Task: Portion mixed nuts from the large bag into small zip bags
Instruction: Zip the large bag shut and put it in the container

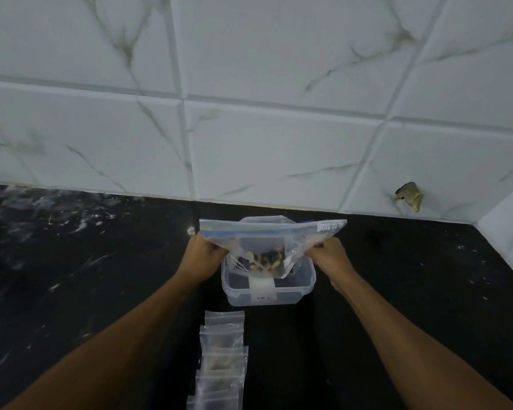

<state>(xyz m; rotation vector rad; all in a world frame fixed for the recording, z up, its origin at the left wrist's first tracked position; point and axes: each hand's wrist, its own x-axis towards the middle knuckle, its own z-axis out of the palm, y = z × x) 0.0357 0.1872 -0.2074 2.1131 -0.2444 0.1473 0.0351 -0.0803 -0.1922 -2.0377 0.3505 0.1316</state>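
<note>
Nuts [268, 258] blurry, prob. few left; both hands [206, 251] [328, 253] grip large bag [271, 235].

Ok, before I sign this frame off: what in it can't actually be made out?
Head view only:
- Nuts: blurred behind the large bag's plastic; count and kinds unclear.
- Large bag's zip: open or sealed cannot be told.
- Fingertips of the left hand and right hand: hidden by the bag they grip.
- Small zip bags: the bottom edge cuts the row; contents blurred.
- Container label: too small.
</note>
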